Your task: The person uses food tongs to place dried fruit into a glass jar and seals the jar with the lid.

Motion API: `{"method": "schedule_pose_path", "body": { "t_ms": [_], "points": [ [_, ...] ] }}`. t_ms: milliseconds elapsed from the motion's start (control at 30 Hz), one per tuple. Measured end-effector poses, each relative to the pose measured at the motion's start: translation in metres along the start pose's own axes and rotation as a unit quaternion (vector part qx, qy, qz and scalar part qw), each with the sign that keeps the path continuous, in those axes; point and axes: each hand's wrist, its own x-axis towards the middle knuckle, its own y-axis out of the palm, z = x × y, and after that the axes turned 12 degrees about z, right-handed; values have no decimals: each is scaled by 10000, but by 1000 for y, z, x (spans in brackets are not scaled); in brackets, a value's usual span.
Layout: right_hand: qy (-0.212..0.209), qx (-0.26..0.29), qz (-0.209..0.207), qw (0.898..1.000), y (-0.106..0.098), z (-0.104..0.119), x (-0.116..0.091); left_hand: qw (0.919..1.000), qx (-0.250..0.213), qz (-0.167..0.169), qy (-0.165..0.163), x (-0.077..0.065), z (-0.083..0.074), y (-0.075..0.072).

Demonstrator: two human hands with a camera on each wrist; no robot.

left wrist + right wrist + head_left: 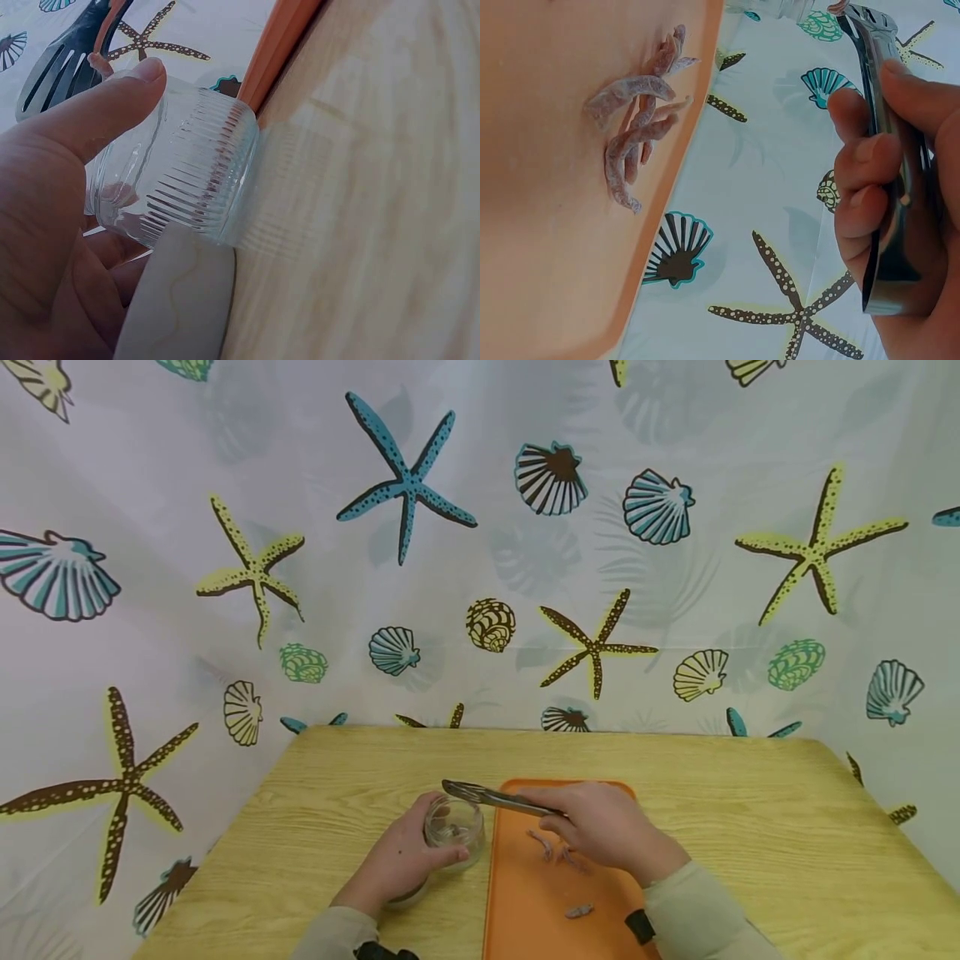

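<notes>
My left hand [401, 860] grips a small ribbed glass jar [454, 829] on the wooden table, thumb and fingers curled round its side; the jar [180, 176] fills the left wrist view. My right hand [600, 827] holds metal tongs [491, 797], whose slotted tips hang over the jar's mouth. The tongs [889, 150] are squeezed between fingers and thumb, and a pinkish piece shows at their tip [99, 64]. Several pinkish sugared strips [634, 127] lie on the orange tray [525, 902], and one more strip [579, 911] lies nearer me.
A pale grey lid [180, 300] lies flat by the jar's base. The tray [281, 45] stands right beside the jar. A curtain [480, 527] printed with starfish and shells hangs close behind the table's [750, 827] far and side edges.
</notes>
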Motion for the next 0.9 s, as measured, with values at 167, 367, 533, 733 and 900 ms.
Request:
{"method": "schedule_pose_path", "body": {
  "t_ms": [167,367,533,733,900],
  "points": [
    [-41,-27,-53,10000,1,2,2,10000,71,-18,-48,0,1,1],
    [-145,-75,-83,9998,0,4,3,9999,121,-28,-76,1,3,0],
    [-147,3,-54,9999,-2,4,2,10000,50,9,3,1,4,0],
    [48,-6,-28,10000,-3,-1,-5,10000,26,38,64,-2,1,0],
    [147,38,11,9999,-2,-9,-13,10000,-5,37,63,-3,-1,0]
  ]
}}
